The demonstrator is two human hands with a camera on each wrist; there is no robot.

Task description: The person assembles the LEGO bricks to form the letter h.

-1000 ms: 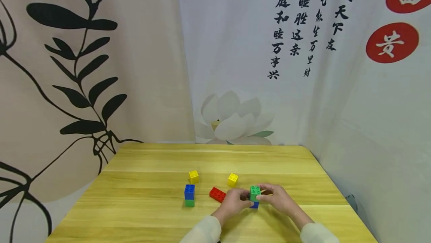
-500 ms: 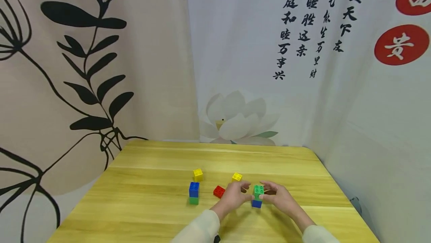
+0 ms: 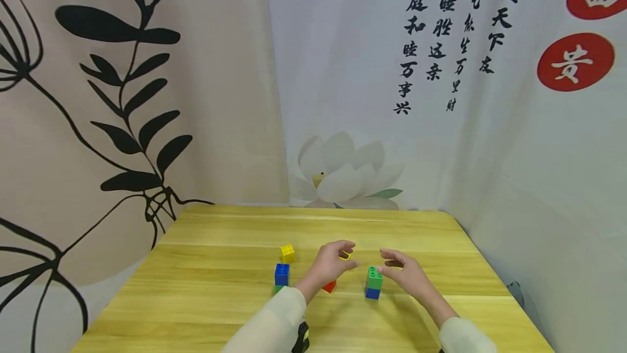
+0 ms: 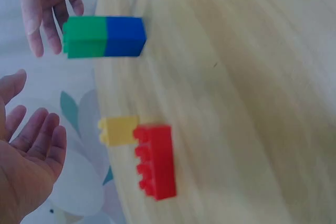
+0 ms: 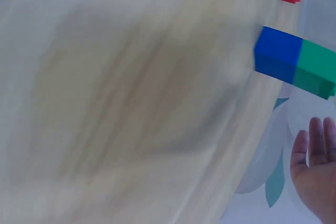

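Observation:
A green brick [image 3: 374, 278] sits on a blue brick [image 3: 372, 293], making an upright stack on the table. My right hand [image 3: 406, 274] hovers just right of this stack, fingers apart and holding nothing. To the stack's left, my left hand [image 3: 329, 266] is raised, with a gap between thumb and fingers. Behind the left hand lies a red brick [image 3: 330, 286], mostly covered in the head view but whole in the left wrist view [image 4: 156, 162]. One yellow brick [image 3: 345, 255] shows only partly past the left fingers. In the right wrist view, the right palm [image 5: 317, 179] faces the stack.
Farther left, a second blue brick [image 3: 282, 274] stands on a green one [image 3: 278, 289], partly hidden by the left sleeve. Another yellow brick [image 3: 287, 254] lies behind it. The wooden table [image 3: 215, 266] ends at a printed curtain [image 3: 235, 97].
Both hands have let go of the green-and-blue stack and moved apart. The left hand has drawn left and up, over the red brick; the right has lifted slightly away. The stack stays standing.

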